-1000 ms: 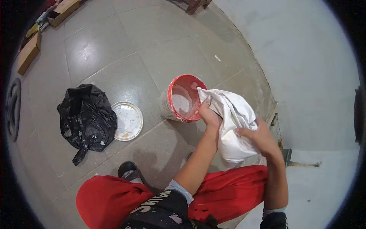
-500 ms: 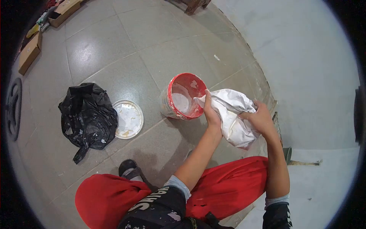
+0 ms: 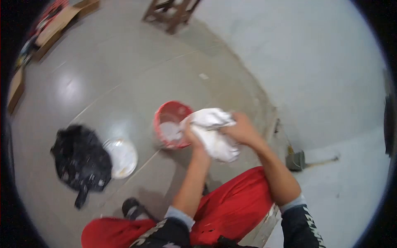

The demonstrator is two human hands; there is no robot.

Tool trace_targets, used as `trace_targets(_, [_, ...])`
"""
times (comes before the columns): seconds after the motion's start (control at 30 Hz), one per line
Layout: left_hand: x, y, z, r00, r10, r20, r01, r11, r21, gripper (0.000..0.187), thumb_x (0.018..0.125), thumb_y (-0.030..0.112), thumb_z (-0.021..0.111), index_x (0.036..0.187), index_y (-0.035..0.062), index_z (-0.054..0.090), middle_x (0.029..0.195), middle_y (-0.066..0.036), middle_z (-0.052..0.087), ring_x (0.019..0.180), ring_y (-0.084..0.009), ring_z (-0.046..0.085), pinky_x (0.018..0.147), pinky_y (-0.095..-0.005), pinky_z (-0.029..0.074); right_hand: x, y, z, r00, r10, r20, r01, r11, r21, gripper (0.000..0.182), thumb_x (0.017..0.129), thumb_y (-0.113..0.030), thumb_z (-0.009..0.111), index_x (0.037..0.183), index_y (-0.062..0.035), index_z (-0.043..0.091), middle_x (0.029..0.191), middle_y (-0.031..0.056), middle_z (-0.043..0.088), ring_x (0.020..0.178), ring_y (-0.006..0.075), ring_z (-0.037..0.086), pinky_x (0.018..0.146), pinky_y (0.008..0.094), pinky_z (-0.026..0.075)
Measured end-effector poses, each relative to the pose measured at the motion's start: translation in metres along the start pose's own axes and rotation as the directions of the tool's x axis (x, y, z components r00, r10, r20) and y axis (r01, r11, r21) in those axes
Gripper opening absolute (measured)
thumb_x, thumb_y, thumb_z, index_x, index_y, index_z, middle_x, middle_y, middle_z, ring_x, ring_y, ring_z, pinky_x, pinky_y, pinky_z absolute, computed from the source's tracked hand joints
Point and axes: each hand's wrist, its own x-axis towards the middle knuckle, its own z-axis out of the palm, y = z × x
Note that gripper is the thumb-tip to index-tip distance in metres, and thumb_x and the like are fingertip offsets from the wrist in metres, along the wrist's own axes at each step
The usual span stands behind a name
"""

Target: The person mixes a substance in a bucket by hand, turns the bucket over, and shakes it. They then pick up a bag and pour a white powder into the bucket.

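A crumpled white bag [image 3: 217, 140] is held between both hands, just right of a red-rimmed bucket [image 3: 170, 126]. My left hand [image 3: 193, 136] grips the bag's left side, close to the bucket's rim. My right hand [image 3: 242, 129] is closed on its upper right side. Whitish material shows in the bucket. To the left, a round white lid [image 3: 121, 158] lies on the floor beside a black plastic bag [image 3: 80, 159]. The picture is blurred by motion.
Cardboard boxes [image 3: 56, 31] lie at the upper left. A brown wooden stand [image 3: 171, 14] is at the top. The pale wall [image 3: 310, 74] runs along the right, with a small grey box [image 3: 295, 161] on it.
The view has shifted, so the bucket, lid and black bag appear lower and further left. More of the wooden stand shows. Both hands still hold the white bag.
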Motion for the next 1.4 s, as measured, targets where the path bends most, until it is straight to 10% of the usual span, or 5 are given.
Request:
trace_targets(0.43, [-0.009, 0.011, 0.020, 0.999, -0.028, 0.016, 0.025, 0.981, 0.192, 0.059, 0.090, 0.048, 0.042, 0.115, -0.0008, 0.062, 0.108, -0.019, 0.066, 0.098, -0.0376, 0.064, 0.087, -0.0494, 0.051, 0.005, 0.008, 0.020, 0.936, 0.009, 0.352, -0.190, 0.854, 0.483, 0.069, 0.076, -0.028, 0.078, 0.132, 0.0001, 0.047, 0.125, 0.0145, 0.058, 0.114, 0.0216, 0.054, 0.097, 0.0336, 0.044])
trace_targets(0.8, [0.009, -0.001, -0.009, 0.998, -0.057, -0.019, 0.059, 0.992, 0.113, 0.059, 0.088, 0.049, 0.043, 0.112, -0.0002, 0.064, 0.107, -0.017, 0.067, 0.097, -0.0367, 0.063, 0.088, -0.0490, 0.051, 0.000, 0.009, 0.023, 0.990, 0.093, 0.104, -0.112, 0.975, 0.192, 0.116, 0.070, -0.037, 0.081, 0.147, 0.0157, 0.012, 0.138, 0.0320, 0.046, 0.130, 0.0374, 0.048, 0.108, 0.0363, 0.038])
trace_targets(1.4, [0.006, -0.006, -0.006, 0.989, -0.084, -0.121, 0.098, 0.988, 0.119, 0.046, 0.091, 0.043, 0.049, 0.109, 0.0038, 0.063, 0.105, -0.015, 0.066, 0.096, -0.0336, 0.064, 0.087, -0.0470, 0.052, -0.008, 0.000, 0.006, 0.999, 0.028, 0.040, -0.029, 1.000, 0.008, 0.100, 0.066, -0.028, 0.077, 0.144, 0.0134, 0.028, 0.128, 0.0365, 0.053, 0.120, 0.0435, 0.056, 0.101, 0.0406, 0.044])
